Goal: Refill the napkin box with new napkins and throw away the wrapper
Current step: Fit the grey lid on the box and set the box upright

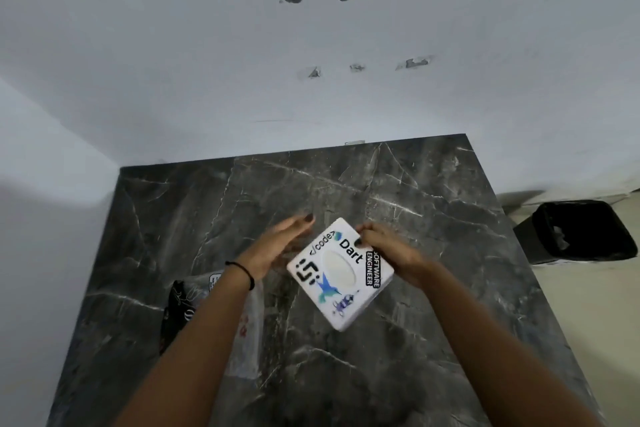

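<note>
A white square napkin box [341, 276] covered in stickers, with an oval slot in its top, is held tilted above the dark marble table [415, 204]. My right hand [384, 248] grips its far right corner. My left hand [282, 246] is beside the box's left edge with fingers spread; whether it touches the box is unclear. A clear plastic wrapper [247, 329] with black and red print lies on the table to the left, partly hidden under my left forearm.
A black bin [585, 232] lined with a black bag stands on the floor to the right of the table. A white wall with several dark patches rises behind the table's far edge.
</note>
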